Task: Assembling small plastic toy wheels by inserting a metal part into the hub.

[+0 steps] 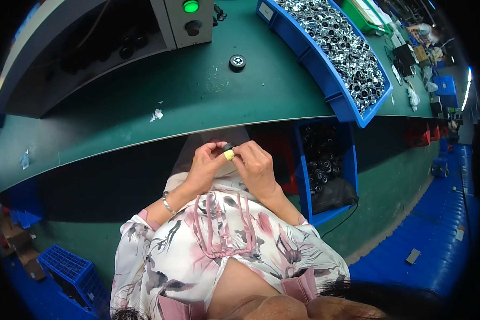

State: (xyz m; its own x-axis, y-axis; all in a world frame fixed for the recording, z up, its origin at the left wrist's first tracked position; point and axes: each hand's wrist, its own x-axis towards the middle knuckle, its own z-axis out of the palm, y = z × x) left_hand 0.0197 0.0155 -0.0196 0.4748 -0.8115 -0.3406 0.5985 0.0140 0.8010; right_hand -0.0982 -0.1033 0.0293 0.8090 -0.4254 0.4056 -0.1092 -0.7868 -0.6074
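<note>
My left hand (201,166) and my right hand (257,169) meet in front of my chest, just off the table's near edge. Between their fingertips is a small black round part (228,147), pinched from both sides and mostly covered by the fingers. A yellow wrap (229,154) sits on the tip of my left thumb. On the green table (197,101) beyond my hands lies a small black wheel (237,63) with a silver star-shaped centre.
A long blue tray (333,104) of shiny silver and black parts stands at the right of the table. Below the edge, a blue bin (302,184) holds black wheels and a dark bag. A machine housing (189,26) with a lit green button stands at the back left.
</note>
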